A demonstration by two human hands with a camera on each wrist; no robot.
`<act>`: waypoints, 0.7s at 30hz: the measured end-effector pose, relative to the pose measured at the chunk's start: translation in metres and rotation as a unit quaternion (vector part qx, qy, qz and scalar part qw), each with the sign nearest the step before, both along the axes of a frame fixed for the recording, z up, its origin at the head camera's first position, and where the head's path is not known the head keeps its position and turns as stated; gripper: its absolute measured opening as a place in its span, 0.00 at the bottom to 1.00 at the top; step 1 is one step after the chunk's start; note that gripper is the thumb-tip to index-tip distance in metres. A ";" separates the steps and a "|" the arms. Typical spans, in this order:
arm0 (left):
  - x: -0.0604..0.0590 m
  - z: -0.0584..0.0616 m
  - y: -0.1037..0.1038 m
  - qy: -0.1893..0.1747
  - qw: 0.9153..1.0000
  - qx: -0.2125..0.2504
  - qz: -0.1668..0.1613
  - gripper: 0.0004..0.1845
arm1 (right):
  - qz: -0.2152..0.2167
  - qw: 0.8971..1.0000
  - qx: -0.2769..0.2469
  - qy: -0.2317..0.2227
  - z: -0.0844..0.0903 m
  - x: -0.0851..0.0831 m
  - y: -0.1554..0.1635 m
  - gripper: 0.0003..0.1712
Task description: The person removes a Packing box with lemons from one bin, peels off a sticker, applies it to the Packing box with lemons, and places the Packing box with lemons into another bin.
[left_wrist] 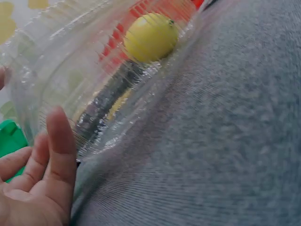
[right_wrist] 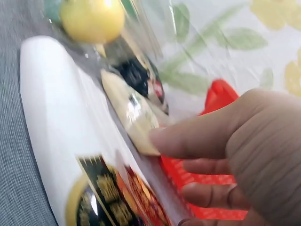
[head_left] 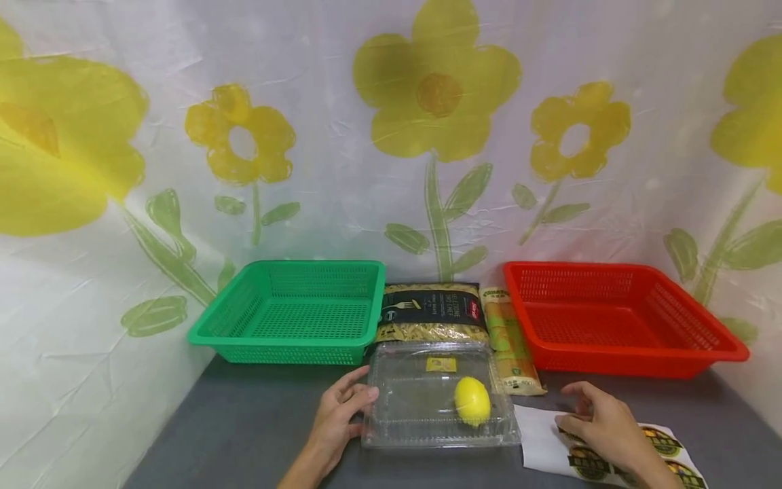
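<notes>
behind clear box point(head_left: 409, 414), pasta bag point(head_left: 430, 311) likely reads "selezione".

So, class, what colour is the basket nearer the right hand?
The basket is red, best seen in the head view.

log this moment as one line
left hand: at clear container, left side | right hand: over label sheet | lemon: inside container | green basket: back left | red basket: back right

soft light, small glints, 2 blurry wrist views
</notes>
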State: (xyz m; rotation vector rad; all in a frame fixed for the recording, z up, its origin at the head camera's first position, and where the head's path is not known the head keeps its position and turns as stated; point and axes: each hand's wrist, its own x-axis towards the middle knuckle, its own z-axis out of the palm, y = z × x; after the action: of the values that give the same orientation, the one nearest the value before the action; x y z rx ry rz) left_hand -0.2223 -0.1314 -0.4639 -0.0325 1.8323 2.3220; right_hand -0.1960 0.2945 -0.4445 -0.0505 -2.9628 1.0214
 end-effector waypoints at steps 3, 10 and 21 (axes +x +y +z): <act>0.001 -0.002 0.001 0.011 1.000 0.008 0.009 0.36 | 0.012 1.000 0.018 -0.015 -0.003 -0.002 0.009 0.36; 0.002 -0.005 0.000 0.015 1.000 0.009 0.017 0.36 | 0.011 0.998 0.049 -0.024 -0.008 -0.004 0.015 0.39; 0.002 -0.007 0.000 0.015 1.000 0.002 0.009 0.35 | -0.004 0.998 0.062 -0.005 -0.009 -0.002 0.014 0.32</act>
State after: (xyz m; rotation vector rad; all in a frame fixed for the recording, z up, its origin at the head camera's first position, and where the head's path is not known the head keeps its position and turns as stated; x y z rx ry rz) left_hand -0.2201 -0.1309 -0.4711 -0.0147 1.8481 2.3510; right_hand -0.1983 0.3087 -0.4539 -0.0668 -3.0240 0.8369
